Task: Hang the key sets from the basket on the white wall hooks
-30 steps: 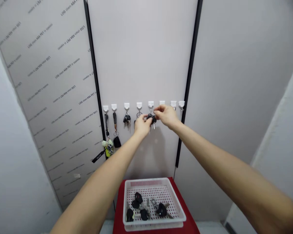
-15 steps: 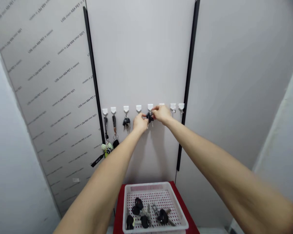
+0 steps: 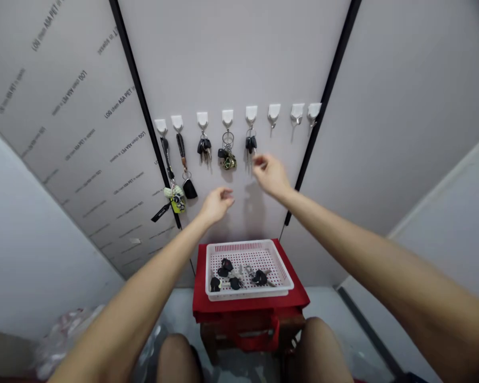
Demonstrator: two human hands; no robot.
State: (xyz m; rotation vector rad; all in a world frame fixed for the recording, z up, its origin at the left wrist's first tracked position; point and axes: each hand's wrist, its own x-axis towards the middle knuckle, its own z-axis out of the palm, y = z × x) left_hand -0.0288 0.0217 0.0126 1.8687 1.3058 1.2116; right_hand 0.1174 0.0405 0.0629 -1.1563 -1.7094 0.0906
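A bunch of black-headed keys (image 3: 251, 142) hangs by its ring from a white hook (image 3: 251, 114) on the wall. Just below and to the right of it is my right hand (image 3: 270, 174), thumb and fingers curled but apart, holding nothing. Lower and to the left, my left hand (image 3: 217, 205) is in the air above the basket, its fingers loosely bent and apart, with nothing in them. Another key bunch with a round ornament (image 3: 228, 158) hangs on the hook to the left. The white plastic basket (image 3: 249, 293) below contains several black-headed keys (image 3: 259, 277).
Farther left hang a key bunch (image 3: 204, 147), a strap with a black fob (image 3: 190, 188) and a strap with a colourful charm (image 3: 177, 199). Three hooks, including the one beside the keys (image 3: 274, 111), are at right. The basket rests on a red-covered stool (image 3: 223, 306) before my knees.
Both hands have let go of the key bunch, which now hangs from its hook. They have drawn back, the left one farther down. The view has tilted downward.
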